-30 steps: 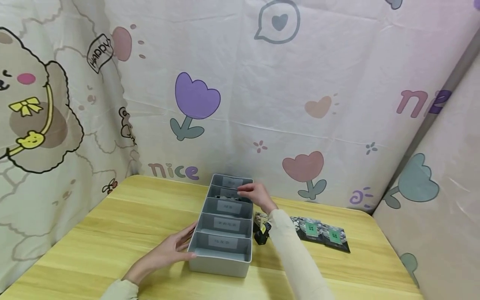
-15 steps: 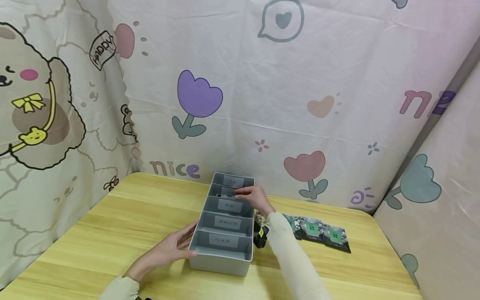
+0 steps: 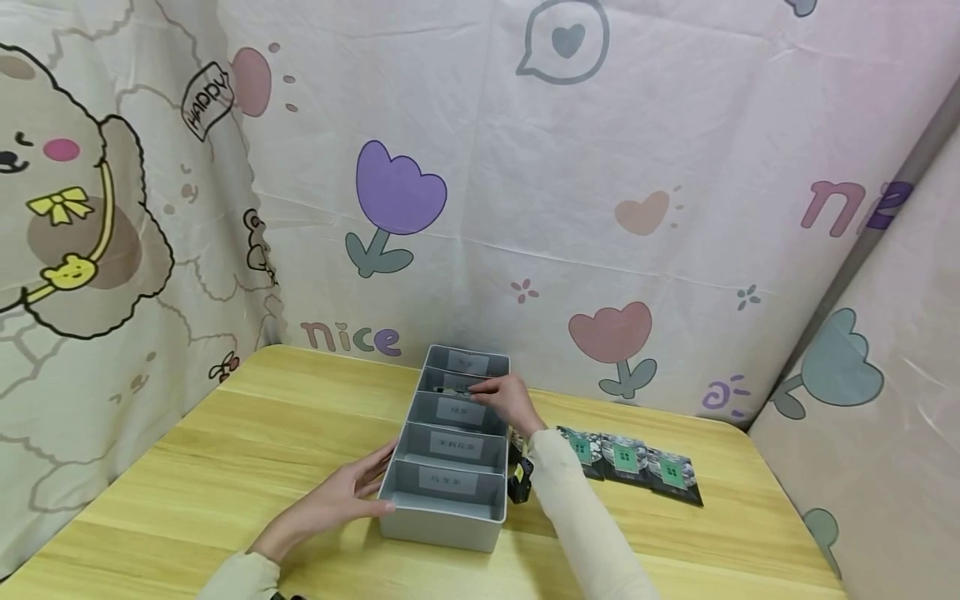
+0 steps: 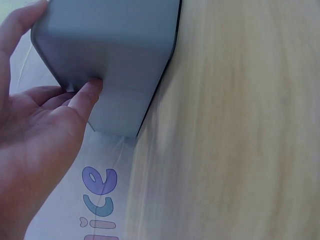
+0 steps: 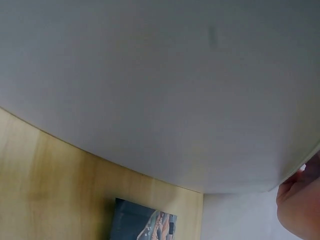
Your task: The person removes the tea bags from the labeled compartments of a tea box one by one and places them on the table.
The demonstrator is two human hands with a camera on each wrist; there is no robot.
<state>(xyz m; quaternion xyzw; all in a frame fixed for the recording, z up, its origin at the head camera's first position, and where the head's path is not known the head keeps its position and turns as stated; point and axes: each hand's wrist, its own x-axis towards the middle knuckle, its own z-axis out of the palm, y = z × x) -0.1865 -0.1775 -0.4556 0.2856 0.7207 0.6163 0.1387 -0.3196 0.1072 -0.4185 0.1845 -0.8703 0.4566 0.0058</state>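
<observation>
Standing upright, grey five-compartment box (image 3: 441,531)

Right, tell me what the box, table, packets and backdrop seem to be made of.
Box: probably plastic, smooth matt grey, with rounded corners and thin walls.
Table: wood or wood-look laminate, faintly glossy, with yellow streaky grain.
Packets: printed film or coated paper, flat and straight-edged; the look leaves open which.
Backdrop: likely thin fabric, matt and printed, showing soft creases.

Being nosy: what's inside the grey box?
Labels on inner walls; by the right hand, in the second compartment from the back, a thin item. Walls hide whatever lies deeper there.
</observation>
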